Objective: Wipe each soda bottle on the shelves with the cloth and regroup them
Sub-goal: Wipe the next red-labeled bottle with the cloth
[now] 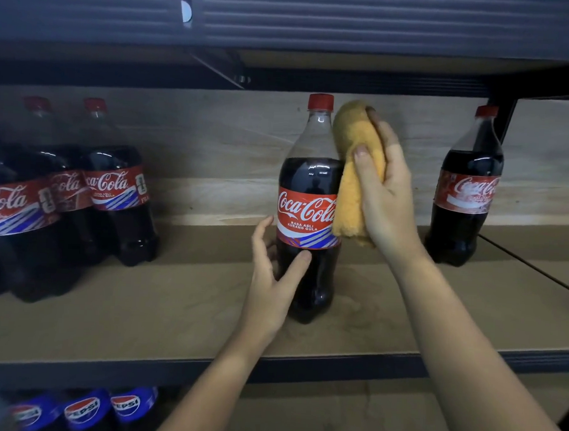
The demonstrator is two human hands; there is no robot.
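A Coca-Cola bottle (310, 197) with a red cap stands upright in the middle of the wooden shelf (175, 301). My left hand (274, 273) grips its lower body, thumb across the front. My right hand (383, 190) holds a folded orange cloth (356, 173) and presses it against the bottle's right shoulder and side. A group of Coca-Cola bottles (115, 188) stands at the left of the shelf. One single Coca-Cola bottle (467, 190) stands at the right.
A dark shelf board (285, 20) hangs low above the bottle caps. A black upright post (506, 117) stands behind the right bottle. Pepsi bottles (85, 408) sit on the shelf below at the left. The shelf's dark front edge (335, 367) runs across under my forearms.
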